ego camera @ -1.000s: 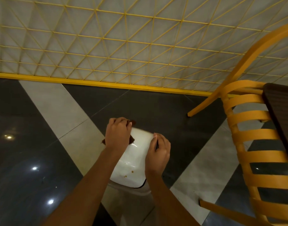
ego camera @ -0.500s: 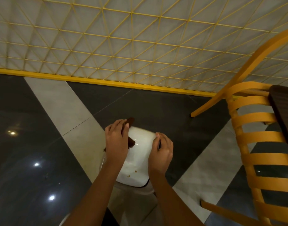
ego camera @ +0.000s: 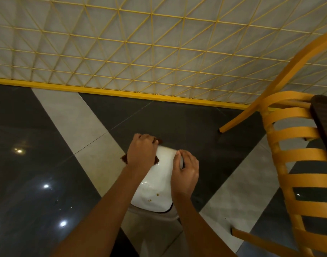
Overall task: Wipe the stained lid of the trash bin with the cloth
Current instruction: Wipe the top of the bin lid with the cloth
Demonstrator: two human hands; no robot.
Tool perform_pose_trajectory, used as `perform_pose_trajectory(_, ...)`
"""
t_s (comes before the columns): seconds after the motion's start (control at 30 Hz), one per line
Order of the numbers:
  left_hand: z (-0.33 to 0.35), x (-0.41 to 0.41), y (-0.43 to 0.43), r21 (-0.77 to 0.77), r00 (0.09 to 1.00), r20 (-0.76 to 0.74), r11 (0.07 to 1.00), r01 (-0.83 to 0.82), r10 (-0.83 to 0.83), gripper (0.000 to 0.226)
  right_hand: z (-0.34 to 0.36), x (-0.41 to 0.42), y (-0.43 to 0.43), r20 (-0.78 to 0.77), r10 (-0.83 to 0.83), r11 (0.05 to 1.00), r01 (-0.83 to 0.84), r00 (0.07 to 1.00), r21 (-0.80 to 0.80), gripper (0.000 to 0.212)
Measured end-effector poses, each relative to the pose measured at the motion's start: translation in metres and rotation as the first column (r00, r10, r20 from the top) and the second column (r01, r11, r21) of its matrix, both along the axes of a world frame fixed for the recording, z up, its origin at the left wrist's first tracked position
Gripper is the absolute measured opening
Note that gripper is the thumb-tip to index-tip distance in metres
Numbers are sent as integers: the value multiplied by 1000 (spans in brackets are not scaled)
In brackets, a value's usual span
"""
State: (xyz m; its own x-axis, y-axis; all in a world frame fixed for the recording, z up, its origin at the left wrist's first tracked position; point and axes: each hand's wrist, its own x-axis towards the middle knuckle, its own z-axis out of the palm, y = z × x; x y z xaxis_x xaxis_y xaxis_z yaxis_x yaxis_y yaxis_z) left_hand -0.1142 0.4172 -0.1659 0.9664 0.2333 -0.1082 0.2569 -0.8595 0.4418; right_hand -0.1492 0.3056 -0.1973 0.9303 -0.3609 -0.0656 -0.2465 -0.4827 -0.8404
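Note:
The trash bin's white lid point(ego camera: 160, 184) sits low in the middle of the view, with small brown stains point(ego camera: 153, 197) near its front edge. My left hand point(ego camera: 141, 152) presses a dark brown cloth point(ego camera: 156, 160) onto the lid's far left corner; only the cloth's corners poke out around the hand. My right hand point(ego camera: 186, 170) grips the lid's right edge with its fingers curled over the rim. The bin's body below the lid is mostly hidden by my forearms.
A yellow slatted chair point(ego camera: 296, 164) stands close on the right, one leg point(ego camera: 238, 121) reaching toward the bin. A dark tabletop point(ego camera: 326, 119) shows at the right edge. A yellow lattice wall point(ego camera: 140, 52) rises behind. The floor point(ego camera: 38, 164) is glossy dark and grey tile.
My left hand with the cloth slid back toward me, then returned to the lid's far left corner. My right hand stayed on the right edge.

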Motion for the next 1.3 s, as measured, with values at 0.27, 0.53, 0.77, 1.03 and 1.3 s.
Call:
perform_pose_trajectory(0.27, 12, 12, -4, 210, 973, -214, 968, 135, -89, 36, -1, 1, 1, -2, -13, 1000, 13, 1000, -10, 28)
perform_pose_trajectory(0.53, 2, -45, -11, 157, 954, 130, 956, 249, -269, 49, -2, 1, 1, 1, -4, 1000, 4, 1000, -29, 27)
perform_pose_trajectory(0.77, -6, -19, 14, -85, 963, 74, 964, -252, 258, 36, -2, 0, 2, 31, -16, 1000, 17, 999, -25, 26)
perform_pose_trajectory(1.03, -31, -99, 5, -181, 917, 370, 980, -86, 149, 39, 1, 0, 1, 8, -13, 1000, 13, 1000, -13, 27)
perform_pose_trajectory(1.3, -22, -70, 10, -234, 915, 320, 956, -177, 247, 35, 4, 1, 1, -7, -13, 1000, 13, 1000, -4, 28)
